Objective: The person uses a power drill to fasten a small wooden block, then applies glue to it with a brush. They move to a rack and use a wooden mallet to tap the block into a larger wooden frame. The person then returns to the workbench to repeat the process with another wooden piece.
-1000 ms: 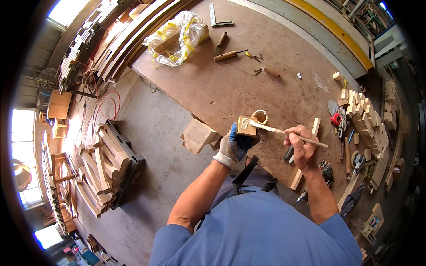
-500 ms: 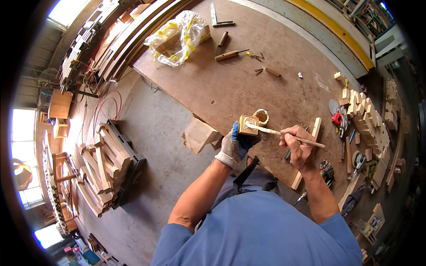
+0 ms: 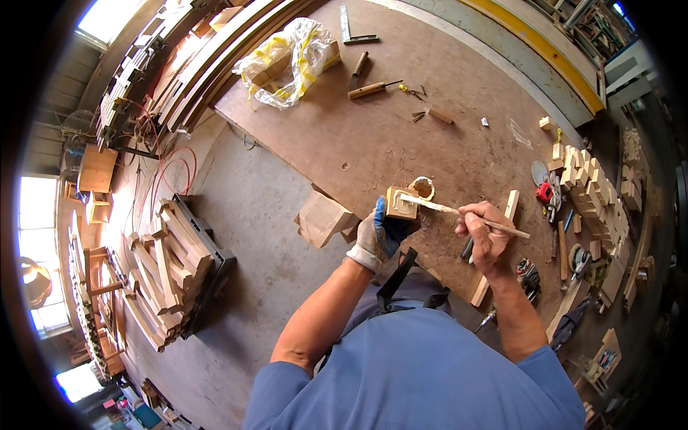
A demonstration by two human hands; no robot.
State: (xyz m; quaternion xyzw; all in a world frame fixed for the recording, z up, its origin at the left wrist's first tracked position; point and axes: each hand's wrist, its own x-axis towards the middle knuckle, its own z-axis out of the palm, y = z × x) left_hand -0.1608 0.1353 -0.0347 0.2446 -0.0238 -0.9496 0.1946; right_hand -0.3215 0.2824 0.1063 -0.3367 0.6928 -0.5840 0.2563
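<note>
My left hand, in a white and blue work glove, is closed round a small wooden block near the table's front edge. Pale glue lies in a ring on the block's upper face. Bare and pinched, my right hand grips a thin wooden glue stick. The stick's whitened tip touches the block's face, and its other end sticks out past my fingers to the right. Just behind the block stands a round glue pot with a crusted rim. My left fingers are partly hidden under the block.
On the brown table lie chisels, a try square and a plastic bag round wood pieces. Stacked wood blocks, a red tape measure and a power tool sit right. Curved wooden parts are piled left.
My right hand has shifted slightly right with the stick, whose tip has drawn back across the block. The glue is now spread in a ring. My left hand holds still.
</note>
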